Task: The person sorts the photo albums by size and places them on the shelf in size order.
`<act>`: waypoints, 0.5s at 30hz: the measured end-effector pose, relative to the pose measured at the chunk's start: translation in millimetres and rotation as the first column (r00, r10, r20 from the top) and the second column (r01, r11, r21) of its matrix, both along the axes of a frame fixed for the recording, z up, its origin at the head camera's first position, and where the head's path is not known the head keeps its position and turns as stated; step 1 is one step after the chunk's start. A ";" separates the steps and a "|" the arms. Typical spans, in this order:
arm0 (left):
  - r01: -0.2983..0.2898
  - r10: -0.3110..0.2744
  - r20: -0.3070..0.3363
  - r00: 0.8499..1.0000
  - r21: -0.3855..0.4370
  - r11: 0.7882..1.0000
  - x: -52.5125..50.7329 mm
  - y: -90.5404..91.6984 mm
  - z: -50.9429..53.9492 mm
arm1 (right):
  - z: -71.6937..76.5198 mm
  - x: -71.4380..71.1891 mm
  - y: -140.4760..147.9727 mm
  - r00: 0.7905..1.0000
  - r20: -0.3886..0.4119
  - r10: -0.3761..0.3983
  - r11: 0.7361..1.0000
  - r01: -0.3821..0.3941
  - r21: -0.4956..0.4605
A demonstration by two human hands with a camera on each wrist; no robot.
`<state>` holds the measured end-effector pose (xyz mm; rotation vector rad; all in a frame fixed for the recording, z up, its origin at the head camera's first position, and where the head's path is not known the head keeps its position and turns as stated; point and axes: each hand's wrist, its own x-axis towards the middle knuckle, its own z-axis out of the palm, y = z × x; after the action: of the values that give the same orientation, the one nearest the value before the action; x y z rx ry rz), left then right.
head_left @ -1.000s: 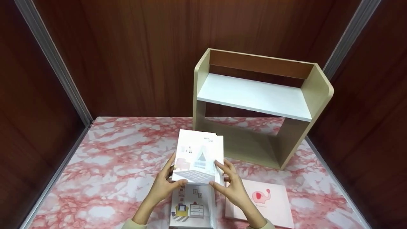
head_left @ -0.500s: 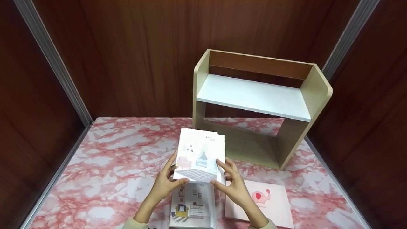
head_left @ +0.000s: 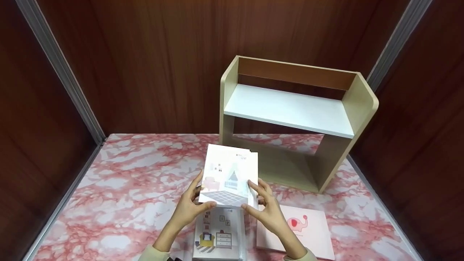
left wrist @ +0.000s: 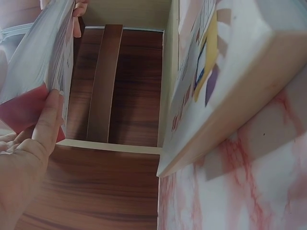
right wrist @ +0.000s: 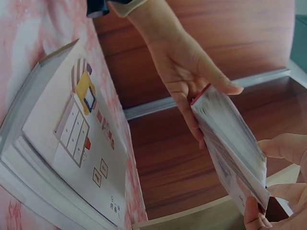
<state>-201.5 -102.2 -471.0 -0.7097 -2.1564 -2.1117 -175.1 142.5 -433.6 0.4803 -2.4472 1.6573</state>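
1. Brown wood-grain panels (head_left: 159,72) stand around a table (head_left: 119,174) with a pink and white marble pattern.
2. On the table's far right part stands a small shelf unit (head_left: 290,108), with light wooden sides and a white middle board.
3. The white book (head_left: 226,179), with a room drawing on its cover, is in the air between both hands, in front of the shelf unit. (It may be two books together; the shifted right edge does not let me be sure.)
4. The left hand (head_left: 188,206) pinches its left side; the right hand (head_left: 266,208) pinches its right side, both thumbs at the near edge.
5. Below lies a book stack (head_left: 221,235); near its right lies a pink elephant book (head_left: 313,232).
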 end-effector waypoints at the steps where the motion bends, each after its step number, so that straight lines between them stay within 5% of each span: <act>1: 0.001 -0.001 -0.003 1.000 -0.004 1.000 1.2 0.5 3.4 | -4.2 -2.2 1.5 1.000 -0.006 0.000 1.000 0.000 -0.003; 7: 0.019 -0.020 0.009 1.000 0.016 1.000 0.6 3.6 8.5 | -30.2 -16.8 11.9 1.000 -0.022 0.011 1.000 -0.012 -0.019; 15: 0.006 -0.007 -0.026 1.000 -0.003 1.000 -1.4 4.8 7.4 | -29.4 -18.1 13.6 0.999 -0.037 0.003 1.000 -0.003 -0.014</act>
<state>-202.9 -97.3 -463.7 -0.7413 -2.1470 -2.0910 -193.2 156.2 -463.0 0.5085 -2.4088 1.6501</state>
